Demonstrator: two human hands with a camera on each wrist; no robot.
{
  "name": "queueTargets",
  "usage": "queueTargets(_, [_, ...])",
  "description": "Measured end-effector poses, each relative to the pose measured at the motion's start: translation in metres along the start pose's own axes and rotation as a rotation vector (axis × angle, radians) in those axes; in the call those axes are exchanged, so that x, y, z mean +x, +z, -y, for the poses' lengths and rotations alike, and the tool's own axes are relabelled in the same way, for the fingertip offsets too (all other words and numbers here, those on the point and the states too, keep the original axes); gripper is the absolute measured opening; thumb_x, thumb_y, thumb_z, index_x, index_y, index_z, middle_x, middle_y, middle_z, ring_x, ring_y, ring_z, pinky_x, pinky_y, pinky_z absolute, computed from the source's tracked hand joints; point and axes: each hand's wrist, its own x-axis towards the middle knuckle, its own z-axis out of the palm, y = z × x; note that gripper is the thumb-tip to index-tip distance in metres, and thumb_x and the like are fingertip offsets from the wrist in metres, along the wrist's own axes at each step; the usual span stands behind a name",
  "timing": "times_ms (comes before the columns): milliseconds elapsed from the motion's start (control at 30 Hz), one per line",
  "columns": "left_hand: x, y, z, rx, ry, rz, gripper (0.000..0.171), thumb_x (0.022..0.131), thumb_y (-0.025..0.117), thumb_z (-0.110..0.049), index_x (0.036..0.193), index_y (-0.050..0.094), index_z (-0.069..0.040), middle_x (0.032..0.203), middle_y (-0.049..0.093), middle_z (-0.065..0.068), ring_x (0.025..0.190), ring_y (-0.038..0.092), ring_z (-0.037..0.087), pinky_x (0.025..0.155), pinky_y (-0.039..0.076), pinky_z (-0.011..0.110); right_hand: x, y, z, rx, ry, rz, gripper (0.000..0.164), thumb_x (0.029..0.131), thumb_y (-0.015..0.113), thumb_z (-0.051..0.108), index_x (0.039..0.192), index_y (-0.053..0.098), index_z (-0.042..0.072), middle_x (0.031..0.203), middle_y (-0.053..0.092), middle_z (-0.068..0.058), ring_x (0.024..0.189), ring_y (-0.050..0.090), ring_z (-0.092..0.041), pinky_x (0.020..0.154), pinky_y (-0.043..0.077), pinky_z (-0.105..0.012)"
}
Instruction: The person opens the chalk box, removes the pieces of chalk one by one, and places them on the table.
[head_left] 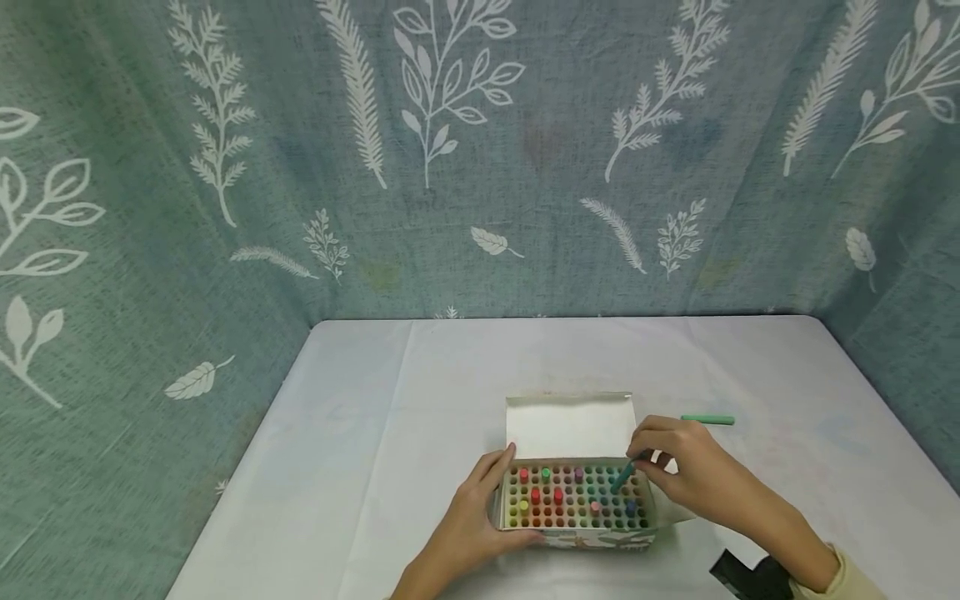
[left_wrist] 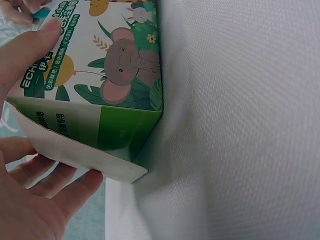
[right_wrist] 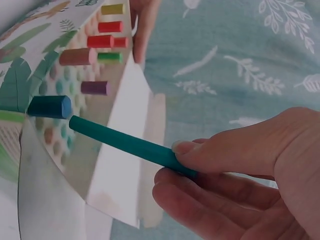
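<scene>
A printed cardboard chalk box (head_left: 600, 540) stands on the table with its lid raised at the back. Its top holds a grid of holes, with several coloured chalk sticks poking out, among them a blue chalk stick (right_wrist: 50, 107) and a purple one (right_wrist: 95, 88). My left hand (head_left: 472, 517) grips the box's left end, thumb on the elephant-printed front and fingers against the side flap (left_wrist: 85, 150). Between thumb and fingers, my right hand (head_left: 686, 467) pinches a teal chalk stick (right_wrist: 125, 141). Its free end points down at the grid's right part; whether it touches a hole I cannot tell.
A green chalk stick (head_left: 708, 420) lies on the white-covered table (head_left: 360, 433) behind my right hand. An unfolded side flap sticks out at the box's right end. Near my right forearm is a black object (head_left: 750, 575). A leaf-patterned curtain (head_left: 525, 217) hangs behind and beside the table.
</scene>
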Motion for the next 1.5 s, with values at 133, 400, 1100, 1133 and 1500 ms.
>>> queueTargets(133, [0.000,0.000,0.000,-0.005,-0.003,-0.002,0.106,0.067,0.080,-0.053,0.151,0.027,-0.015,0.140,0.038,-0.001,0.128,0.041,0.026,0.099,0.044,0.044,-0.001,-0.004,-0.001,-0.008,0.014,-0.013,0.028,0.071,0.073,-0.014,0.084,0.068,0.011,0.088,0.061,0.003,0.072,0.059,-0.005,0.056,0.051,-0.017])
queueTargets(400, [0.000,0.000,0.000,-0.004,-0.004,-0.002,0.106,0.067,0.080,-0.053,0.150,0.028,-0.014,0.139,0.039,-0.001,0.128,0.042,0.026,0.098,0.045,0.045,-0.002,-0.015,-0.003,-0.011,-0.008,-0.099,0.031,0.067,0.075,-0.016,0.084,0.069,0.010,0.089,0.063,0.003,0.074,0.062,-0.007,0.057,0.053,-0.016])
queueTargets(1100, [-0.002,0.001,0.001,0.002,0.012,-0.029,0.106,0.066,0.080,-0.054,0.150,0.028,-0.014,0.139,0.040,-0.001,0.128,0.042,0.025,0.099,0.044,0.044,-0.017,-0.045,-0.024,0.001,0.097,-0.291,0.036,0.068,0.076,-0.015,0.089,0.072,0.014,0.090,0.067,0.001,0.078,0.063,-0.003,0.062,0.053,-0.015])
queueTargets(1133, [-0.002,0.001,0.001,0.003,0.011,-0.031,0.106,0.066,0.080,-0.054,0.150,0.028,-0.014,0.139,0.040,-0.001,0.128,0.042,0.025,0.099,0.044,0.044,-0.018,-0.046,-0.026,0.005,0.105,-0.299,0.035,0.068,0.075,-0.016,0.089,0.072,0.013,0.090,0.067,0.001,0.079,0.063,-0.003,0.062,0.053,-0.015])
queueTargets(1500, [-0.002,0.001,0.001,-0.007,0.012,-0.029,0.107,0.066,0.081,-0.053,0.150,0.028,-0.015,0.139,0.039,-0.001,0.128,0.042,0.026,0.099,0.043,0.044,-0.032,-0.056,-0.042,0.020,0.272,-0.312,0.025,0.076,0.074,-0.006,0.092,0.073,0.014,0.091,0.067,0.002,0.081,0.061,0.001,0.066,0.053,-0.013])
